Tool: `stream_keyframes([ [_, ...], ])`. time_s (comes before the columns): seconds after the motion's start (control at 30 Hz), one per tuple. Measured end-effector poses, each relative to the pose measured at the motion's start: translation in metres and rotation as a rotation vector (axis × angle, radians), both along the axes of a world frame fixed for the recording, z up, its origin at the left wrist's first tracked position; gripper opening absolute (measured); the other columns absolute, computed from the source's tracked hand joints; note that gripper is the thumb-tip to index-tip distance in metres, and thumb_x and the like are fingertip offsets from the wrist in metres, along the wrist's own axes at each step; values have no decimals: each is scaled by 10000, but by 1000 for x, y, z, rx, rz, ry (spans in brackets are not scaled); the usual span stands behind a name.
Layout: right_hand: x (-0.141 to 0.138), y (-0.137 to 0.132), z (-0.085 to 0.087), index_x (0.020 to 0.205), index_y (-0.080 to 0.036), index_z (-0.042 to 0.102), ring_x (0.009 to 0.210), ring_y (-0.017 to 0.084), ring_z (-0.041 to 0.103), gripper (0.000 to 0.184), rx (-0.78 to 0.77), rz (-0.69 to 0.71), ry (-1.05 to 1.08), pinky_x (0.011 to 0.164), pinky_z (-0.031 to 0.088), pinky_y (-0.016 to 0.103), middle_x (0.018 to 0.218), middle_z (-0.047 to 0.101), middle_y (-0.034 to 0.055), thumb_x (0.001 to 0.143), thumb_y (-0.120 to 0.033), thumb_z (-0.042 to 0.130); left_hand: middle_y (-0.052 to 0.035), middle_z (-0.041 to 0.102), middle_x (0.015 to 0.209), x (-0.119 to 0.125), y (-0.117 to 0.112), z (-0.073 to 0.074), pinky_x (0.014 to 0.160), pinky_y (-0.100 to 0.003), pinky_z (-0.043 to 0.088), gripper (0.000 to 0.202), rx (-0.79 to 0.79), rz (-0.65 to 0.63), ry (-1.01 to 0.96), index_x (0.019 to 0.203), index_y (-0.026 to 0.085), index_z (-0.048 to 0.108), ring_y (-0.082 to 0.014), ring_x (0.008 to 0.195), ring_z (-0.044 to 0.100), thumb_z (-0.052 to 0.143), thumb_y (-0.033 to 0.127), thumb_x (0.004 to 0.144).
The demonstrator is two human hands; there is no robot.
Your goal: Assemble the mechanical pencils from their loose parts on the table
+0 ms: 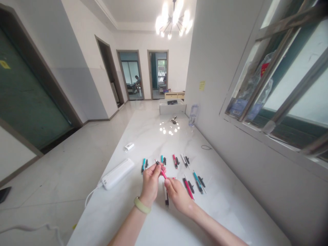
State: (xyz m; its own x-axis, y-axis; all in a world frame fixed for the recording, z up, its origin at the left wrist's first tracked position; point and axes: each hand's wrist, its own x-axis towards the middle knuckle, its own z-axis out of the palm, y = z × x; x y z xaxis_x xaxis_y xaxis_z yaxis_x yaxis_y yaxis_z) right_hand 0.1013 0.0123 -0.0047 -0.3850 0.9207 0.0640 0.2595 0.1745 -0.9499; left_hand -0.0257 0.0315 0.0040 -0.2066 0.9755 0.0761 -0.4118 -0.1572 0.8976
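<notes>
Two hands share one slim pink pen (163, 174), its barrel smooth and rounded; your left hand (150, 182) pinches the dark end between thumb and fingers, while your right hand (179, 196) grasps the pink end; you have it over the glossy, grey-veined table (230, 194), about midway between the left and right edges; its long axis slants, the dark end aimed at the table's far left corner, the pink barrel running back towards you and to the right; around your hands lie straight, tubular loose pens (188, 188) in blue, pink and white, with black caps (201, 181) and thin white rods (204, 189) beside some; along the left edge sits a rounded, oblong white plastic block (118, 173); at the far edge, a white box (172, 109) has a flat dark object (172, 102) at its top; near the far right corner stands a clear plastic bottle (193, 115), contents too blurred to tell.
</notes>
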Motion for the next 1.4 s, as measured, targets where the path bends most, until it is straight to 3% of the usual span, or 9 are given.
stream_keyframes([
  [0.1, 0, 1, 0, 679, -203, 394, 574, 133, 383, 479, 163, -87, -112, 574, 294, 276, 620, 457, -3, 976, -563, 284, -60, 653, 781, 2, 0, 0, 726, -268, 476, 272, -1, 5, 17, 862, 112, 705, -138, 734, 587, 693, 378, 807],
  [0.17, 2, 2, 2, 674, -203, 392, 548, 122, 375, 480, 87, -27, -59, 549, 297, 264, 597, 441, -17, 970, -570, 300, -68, 665, 810, 3, 1, 1, 756, -274, 483, 270, -18, -19, -4, 887, 113, 709, -144, 767, 602, 700, 370, 804],
  [0.4, 15, 4, 14, 728, -217, 394, 413, 61, 112, 399, -784, 294, 567, 360, 108, 187, 521, 227, -108, 917, -563, 452, -105, 705, 974, -6, 5, -2, 752, -267, 491, 296, -150, -209, -305, 997, 140, 709, -149, 820, 632, 704, 371, 812],
  [0.53, 21, 7, 12, 754, -208, 425, 412, 53, 94, 340, -1041, 407, 743, 354, 72, 168, 519, 207, -114, 901, -495, 532, -85, 694, 1044, -8, 6, -2, 725, -244, 479, 267, -142, -246, -392, 1030, 163, 705, -135, 837, 628, 714, 320, 814],
  [0.77, 23, 7, 9, 833, -178, 509, 411, 56, 169, 270, -1185, 556, 863, 354, 107, 155, 515, 256, -96, 889, -441, 527, -17, 656, 893, -10, 7, -3, 688, -216, 458, 131, -71, -234, -450, 893, 182, 687, -109, 800, 595, 741, 252, 795],
  [0.93, 26, 7, 8, 838, -183, 487, 415, 57, 164, 228, -1246, 592, 899, 368, 104, 153, 519, 248, -98, 883, -389, 574, -29, 654, 900, -13, 3, 1, 755, -242, 471, 204, -67, -339, -435, 978, 188, 667, -133, 850, 610, 733, 273, 804],
  [1.03, 27, 8, 5, 803, -195, 444, 410, 52, 125, 279, -1224, 543, 912, 372, 85, 156, 517, 206, -110, 854, -399, 627, -30, 649, 847, -13, -1, 7, 739, -242, 473, 234, -80, -417, -365, 1012, 173, 658, -127, 791, 610, 731, 253, 804],
  [1.13, 25, 7, 6, 742, -205, 392, 412, 46, 86, 357, -1111, 471, 845, 371, 74, 168, 514, 187, -118, 841, -442, 639, -33, 640, 800, -12, -2, 12, 754, -252, 481, 185, -68, -359, -256, 909, 147, 655, -132, 763, 609, 735, 272, 798],
  [1.4, 9, 1, 11, 668, -213, 382, 430, 75, 204, 436, -441, 197, 380, 408, 167, 223, 515, 277, -84, 922, -558, 461, -46, 650, 745, -7, -3, 16, 724, -288, 506, 235, -52, -154, -52, 813, 126, 646, -151, 700, 626, 733, 341, 781],
])
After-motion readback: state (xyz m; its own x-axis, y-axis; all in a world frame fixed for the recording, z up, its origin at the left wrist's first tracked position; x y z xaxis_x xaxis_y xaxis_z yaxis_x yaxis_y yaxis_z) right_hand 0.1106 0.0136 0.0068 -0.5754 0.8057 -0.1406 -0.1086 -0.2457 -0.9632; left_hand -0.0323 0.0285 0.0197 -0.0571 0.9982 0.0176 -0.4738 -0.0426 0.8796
